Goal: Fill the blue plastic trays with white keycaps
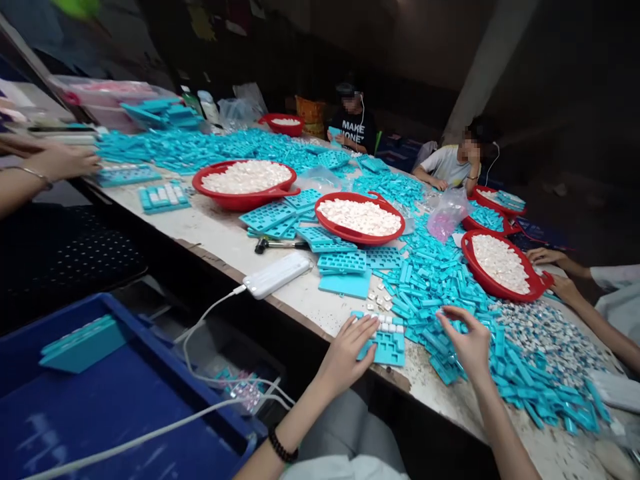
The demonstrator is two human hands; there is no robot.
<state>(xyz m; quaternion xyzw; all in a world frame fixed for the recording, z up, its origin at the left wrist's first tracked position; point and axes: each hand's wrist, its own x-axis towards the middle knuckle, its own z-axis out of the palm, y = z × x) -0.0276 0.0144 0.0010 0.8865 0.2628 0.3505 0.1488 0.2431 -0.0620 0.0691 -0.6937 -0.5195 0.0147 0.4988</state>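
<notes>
**Left hand** (pixel 347 353): fingers together and nearly flat, resting on a turquoise plastic mould (pixel 387 350); not clamped.

**Right hand** (pixel 464 343): fingers curled, tips close to the thumb, just above a heap of loose turquoise moulds (pixel 440 300); any small piece between them cannot be told.

**Mould position:** on the near edge of the work table (pixel 225 227), just left of the heap, with small white pieces (pixel 385 325) seated in its upper rows.

**Handling judgement:** steady flat pressure on the mould should stop it sliding on the gritty tabletop; taking pieces singly with the fingertips should limit scatter.

**Counts:**
- Own hands: 2
- Red basins (pixel 250 205): at least 5, the far ones partly hidden
- Seated co-workers (pixel 353 123): 2
- Co-workers' arms at the frame edges (pixel 570 293): 2 sets
- Power bank (pixel 275 275): 1
- Hammer (pixel 280 245): 1
- Blue crate (pixel 150 407): 1, holding 1 turquoise mould (pixel 83 343)
- Turquoise moulds on the table: too many to count
</notes>
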